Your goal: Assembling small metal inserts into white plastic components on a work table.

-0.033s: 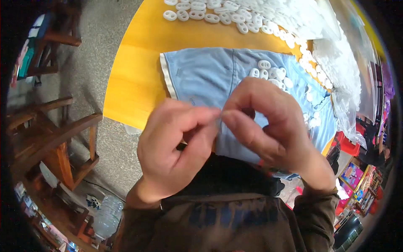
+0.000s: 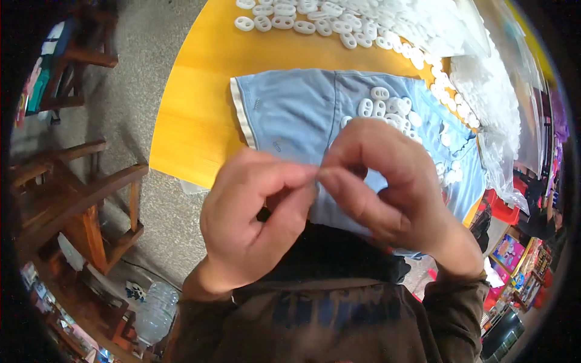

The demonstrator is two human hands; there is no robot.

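Note:
In front of my chest both hands are raised over the near edge of a light blue garment (image 2: 290,112) with a cream border. My left hand (image 2: 251,215) is closed in a pinch, thumb and forefinger pressed together. Its fingertips meet those of my right hand (image 2: 393,181), which is also pinching. Whatever lies between the fingertips is too small and blurred to make out. Just beyond my right hand, several white oval plastic pieces (image 2: 380,93) with two holes rest on the cloth. My right hand hides part of this pile.
The garment lies on a yellow table (image 2: 187,121) with a curved left edge. More white pieces (image 2: 282,22) spread along the far side, by clear plastic bags (image 2: 490,91). Wooden chairs (image 2: 91,212) and a large clear bottle (image 2: 156,311) stand at left; a red stool (image 2: 502,209) is at right.
My right hand has shifted slightly down, uncovering a little more of the white pieces. The fingertips of both hands stay together.

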